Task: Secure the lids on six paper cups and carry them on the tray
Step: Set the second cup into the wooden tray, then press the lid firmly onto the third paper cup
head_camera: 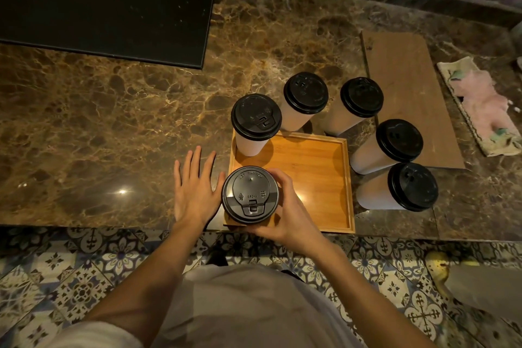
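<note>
Gripping black-lidded paper cup [250, 195] at square wooden tray [319, 178] 7 o'clock: right hand [293, 215]; left hand [195, 186] spread flat. Base catching rim risked tipping.

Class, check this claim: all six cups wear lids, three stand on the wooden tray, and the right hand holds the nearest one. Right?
One slip: the head view shows two cups on the wooden tray, not three. All six wear lids, and the right hand holds the nearest cup.
</note>
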{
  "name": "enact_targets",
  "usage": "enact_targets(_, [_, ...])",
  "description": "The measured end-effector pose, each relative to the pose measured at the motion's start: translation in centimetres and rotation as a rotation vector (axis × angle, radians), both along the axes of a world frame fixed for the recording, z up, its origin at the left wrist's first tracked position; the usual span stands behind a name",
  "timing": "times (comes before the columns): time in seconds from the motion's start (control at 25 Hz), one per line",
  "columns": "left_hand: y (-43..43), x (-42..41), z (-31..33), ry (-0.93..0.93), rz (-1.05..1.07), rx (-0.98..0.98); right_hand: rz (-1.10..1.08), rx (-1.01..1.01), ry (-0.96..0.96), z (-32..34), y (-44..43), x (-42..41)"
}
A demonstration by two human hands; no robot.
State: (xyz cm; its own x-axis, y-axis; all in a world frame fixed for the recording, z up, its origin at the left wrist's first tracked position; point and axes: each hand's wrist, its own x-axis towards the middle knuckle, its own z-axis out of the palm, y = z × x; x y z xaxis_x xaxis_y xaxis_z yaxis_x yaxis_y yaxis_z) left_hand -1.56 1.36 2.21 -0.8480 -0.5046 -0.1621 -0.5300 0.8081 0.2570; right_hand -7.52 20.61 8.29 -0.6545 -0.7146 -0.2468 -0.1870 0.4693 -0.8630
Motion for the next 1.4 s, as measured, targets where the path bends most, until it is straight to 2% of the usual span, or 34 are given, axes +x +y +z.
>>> enact_targets(0.08, [0.1,0.0,0.3,0.001,0.002,0.002,-0.043,0.002,-0.045,0.5,1.3,-2.0])
enact_targets(0.24, [0.2,-0.1,0.7,-0.002,-0.004,0.004,-0.558,-0.098,-0.004,0.4,0.4,-6.9])
enact_targets(0.32, [0.3,-0.1,0.8,-0.009,-0.004,0.007,-0.67,-0.114,-0.022,-0.2,-0.9,-9.1])
enact_targets(0.44, [0.2,-0.3,0.6,-0.015,-0.009,0.0,-0.708,-0.103,-0.035,-1.6,-2.9,-11.9])
enact_targets(0.64, [-0.1,-0.5,-0.1,0.001,-0.002,0.006,-0.725,-0.146,0.06,-2.9,-5.6,-14.3])
enact_targets(1.0, [-0.2,-0.4,-1.0,0.041,0.014,0.012,-0.801,-0.193,0.143,-3.0,-6.1,-14.6])
enact_targets(1.16, [-0.1,-0.3,-0.9,0.031,0.01,0.001,-0.786,-0.269,0.212,-0.3,-5.4,-14.6])
enact_targets(1.4, [0.0,-0.1,-0.9,0.048,-0.015,-0.015,-0.799,-0.319,0.341,7.2,-3.5,-13.3])
